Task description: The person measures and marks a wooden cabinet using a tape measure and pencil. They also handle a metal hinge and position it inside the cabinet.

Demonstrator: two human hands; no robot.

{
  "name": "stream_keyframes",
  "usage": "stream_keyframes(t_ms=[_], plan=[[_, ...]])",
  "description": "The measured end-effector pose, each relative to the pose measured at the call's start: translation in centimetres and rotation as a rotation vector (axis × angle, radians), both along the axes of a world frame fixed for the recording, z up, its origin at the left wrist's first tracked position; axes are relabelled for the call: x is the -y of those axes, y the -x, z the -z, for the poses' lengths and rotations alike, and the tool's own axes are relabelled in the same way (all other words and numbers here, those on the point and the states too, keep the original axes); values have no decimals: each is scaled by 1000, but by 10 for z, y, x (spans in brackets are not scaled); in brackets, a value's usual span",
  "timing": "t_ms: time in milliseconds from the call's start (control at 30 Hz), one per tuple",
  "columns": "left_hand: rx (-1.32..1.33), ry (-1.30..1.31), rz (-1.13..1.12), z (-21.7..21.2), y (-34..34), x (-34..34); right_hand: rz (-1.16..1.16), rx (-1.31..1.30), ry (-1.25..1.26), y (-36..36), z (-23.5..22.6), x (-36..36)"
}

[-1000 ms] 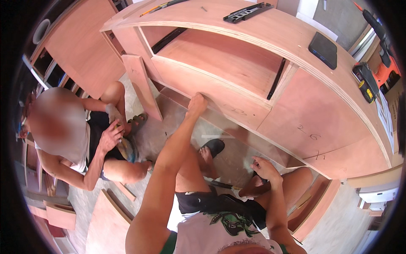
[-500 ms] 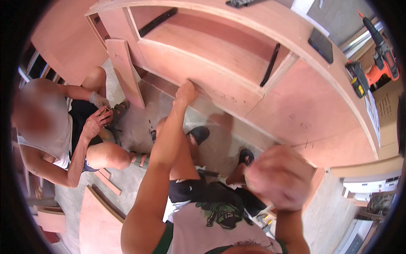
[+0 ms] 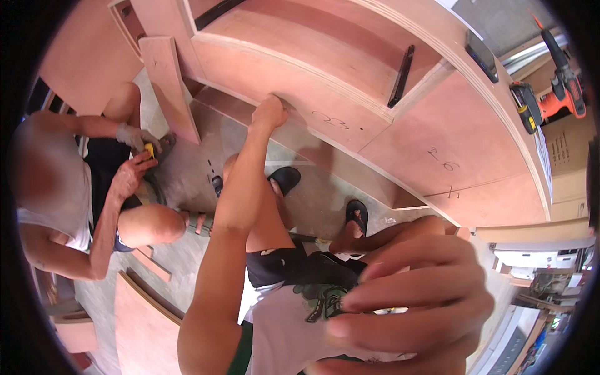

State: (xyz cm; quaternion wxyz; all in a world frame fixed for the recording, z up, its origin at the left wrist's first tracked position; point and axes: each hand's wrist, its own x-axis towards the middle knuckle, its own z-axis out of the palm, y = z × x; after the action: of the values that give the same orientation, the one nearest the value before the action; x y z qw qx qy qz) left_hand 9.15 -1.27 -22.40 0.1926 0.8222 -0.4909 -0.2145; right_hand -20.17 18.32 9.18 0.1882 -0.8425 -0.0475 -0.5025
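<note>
My left hand (image 3: 270, 112) reaches forward with a straight arm and grips the lower edge of a plywood front panel (image 3: 300, 94) on the large cabinet (image 3: 450, 137). The fingers hook under that edge. My right hand (image 3: 406, 300) is raised very close to the camera, large and blurred, its fingers curled together. Whether anything sits between those fingers I cannot tell. I sit on the floor with my legs out, black sandals (image 3: 286, 178) on my feet.
A seated person at the left handles a small yellow thing (image 3: 149, 150) with a gloved hand. A loose board (image 3: 169, 87) leans on the cabinet. On top lie an orange drill (image 3: 562, 81), a tape measure (image 3: 524, 106) and a dark phone (image 3: 481, 56). A plywood sheet (image 3: 144, 325) lies on the floor.
My right hand has lifted from beside my knee up toward the camera. My left hand has stayed on the panel's lower edge while the view moved closer to the cabinet.
</note>
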Motion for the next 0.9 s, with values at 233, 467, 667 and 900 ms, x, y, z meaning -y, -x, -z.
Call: stream_keyframes(t_ms=[233, 467, 667, 900], plan=[[-106, -107, -88, -15, 2, -10, 434, -410, -535, 52, 53, 27], [-31, -73, -26, -16, 13, -4, 314, -1001, -1064, 197, 226, 129], [61, -50, -50, 10, 6, 5, 483, -1102, -1129, 258, 300, 147], [174, -60, 4, 14, 0, 2, 510, -1032, -1050, 242, 297, 147]])
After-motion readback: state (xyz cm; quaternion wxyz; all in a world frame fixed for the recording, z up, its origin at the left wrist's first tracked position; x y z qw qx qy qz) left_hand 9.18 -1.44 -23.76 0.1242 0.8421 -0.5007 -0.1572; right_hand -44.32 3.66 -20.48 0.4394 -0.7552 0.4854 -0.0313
